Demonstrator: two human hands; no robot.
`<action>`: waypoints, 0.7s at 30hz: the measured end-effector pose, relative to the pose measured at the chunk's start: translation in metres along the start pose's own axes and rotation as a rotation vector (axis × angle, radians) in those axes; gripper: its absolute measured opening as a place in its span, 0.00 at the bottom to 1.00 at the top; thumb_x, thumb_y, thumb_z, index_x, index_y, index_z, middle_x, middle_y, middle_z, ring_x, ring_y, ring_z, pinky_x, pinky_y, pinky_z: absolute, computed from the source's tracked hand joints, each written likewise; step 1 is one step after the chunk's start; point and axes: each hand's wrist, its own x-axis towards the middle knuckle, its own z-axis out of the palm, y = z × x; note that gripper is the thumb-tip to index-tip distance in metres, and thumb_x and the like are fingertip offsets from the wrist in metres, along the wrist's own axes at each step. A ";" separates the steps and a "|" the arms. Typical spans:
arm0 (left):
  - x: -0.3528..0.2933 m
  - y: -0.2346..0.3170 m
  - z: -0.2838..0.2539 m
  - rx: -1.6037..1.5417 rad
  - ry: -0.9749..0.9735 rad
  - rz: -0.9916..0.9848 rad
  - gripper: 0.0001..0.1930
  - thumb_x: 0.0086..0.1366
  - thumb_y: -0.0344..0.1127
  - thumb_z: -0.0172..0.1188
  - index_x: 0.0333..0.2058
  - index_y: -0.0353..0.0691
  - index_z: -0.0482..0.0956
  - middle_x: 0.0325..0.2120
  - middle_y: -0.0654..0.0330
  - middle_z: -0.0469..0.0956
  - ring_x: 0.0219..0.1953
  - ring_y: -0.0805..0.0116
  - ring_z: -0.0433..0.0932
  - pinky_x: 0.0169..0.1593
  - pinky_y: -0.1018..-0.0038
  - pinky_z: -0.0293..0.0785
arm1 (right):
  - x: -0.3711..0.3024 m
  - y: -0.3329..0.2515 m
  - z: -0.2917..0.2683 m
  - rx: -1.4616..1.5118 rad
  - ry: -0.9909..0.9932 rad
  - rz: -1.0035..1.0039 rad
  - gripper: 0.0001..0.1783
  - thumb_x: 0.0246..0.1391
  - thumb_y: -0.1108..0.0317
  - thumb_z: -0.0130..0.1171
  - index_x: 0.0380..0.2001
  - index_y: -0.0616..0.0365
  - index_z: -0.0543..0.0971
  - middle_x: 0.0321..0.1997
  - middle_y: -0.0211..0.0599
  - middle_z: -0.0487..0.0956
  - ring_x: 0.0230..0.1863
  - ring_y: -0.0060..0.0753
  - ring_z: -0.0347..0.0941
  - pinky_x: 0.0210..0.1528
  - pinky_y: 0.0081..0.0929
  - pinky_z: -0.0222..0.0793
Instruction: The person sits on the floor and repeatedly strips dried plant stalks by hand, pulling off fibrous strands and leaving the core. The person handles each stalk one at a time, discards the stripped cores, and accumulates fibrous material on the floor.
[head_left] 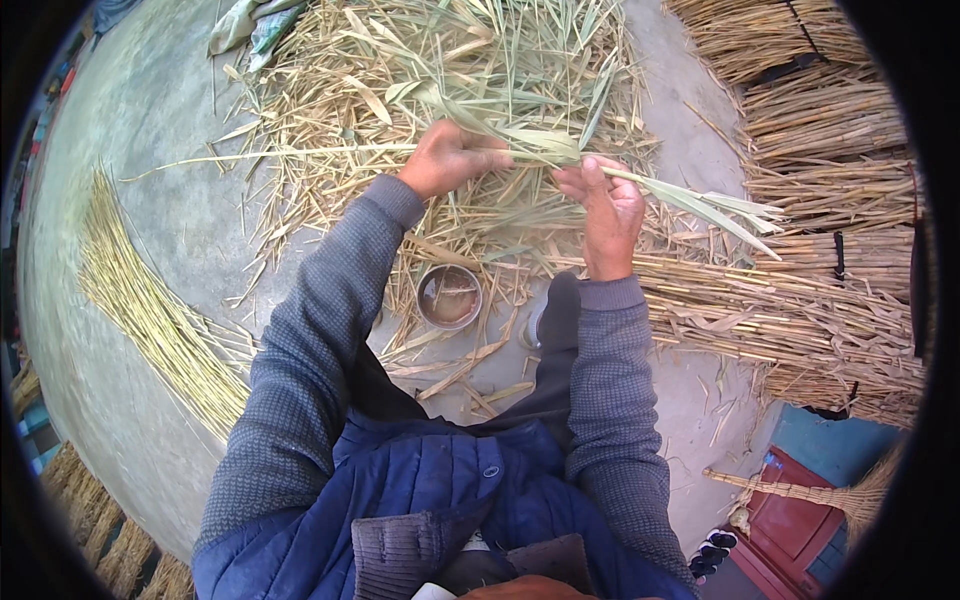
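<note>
A long pale green reed stalk (330, 150) with leaves at its right end stretches across in front of me, held up over a heap of stripped leaves. My left hand (452, 158) is closed round the stalk near its middle. Farther right, my right hand (605, 212) pinches the leafy part (690, 200) between thumb and fingers. Broad green leaves (540, 140) bend between and above the two hands. Below them on the floor lies the heap of dry and green leaves (350, 90). Nearer to me stands a round metal bowl (449, 296) with some brownish matter inside.
On the floor (150, 130) at the left lies a bundle of thin yellow-green stalks (150, 310). Tied bundles of dry reeds (830, 120) are stacked along the right, some reaching toward the heap (740, 310). A straw broom (800, 488) rests lower right beside a red panel (790, 525). Cloth (255, 28) lies upper left.
</note>
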 end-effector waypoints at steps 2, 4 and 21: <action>0.003 -0.007 0.000 0.011 -0.014 -0.024 0.11 0.62 0.34 0.71 0.39 0.33 0.84 0.32 0.63 0.85 0.33 0.79 0.80 0.37 0.80 0.77 | -0.002 0.001 0.001 -0.007 0.019 0.038 0.17 0.65 0.61 0.60 0.46 0.65 0.74 0.39 0.47 0.83 0.40 0.37 0.84 0.43 0.28 0.81; 0.005 -0.016 -0.001 -0.048 0.004 0.112 0.05 0.58 0.28 0.71 0.34 0.38 0.86 0.31 0.60 0.85 0.35 0.72 0.83 0.40 0.76 0.81 | -0.002 0.003 0.002 -0.002 0.025 0.064 0.17 0.66 0.62 0.60 0.46 0.66 0.74 0.39 0.46 0.83 0.40 0.37 0.84 0.43 0.28 0.80; 0.005 -0.013 -0.067 -0.350 0.406 -0.119 0.08 0.64 0.40 0.68 0.35 0.45 0.80 0.30 0.61 0.85 0.37 0.74 0.81 0.56 0.69 0.73 | 0.007 0.022 -0.032 -0.024 0.147 0.247 0.18 0.65 0.65 0.58 0.48 0.72 0.73 0.38 0.48 0.82 0.36 0.33 0.83 0.36 0.21 0.79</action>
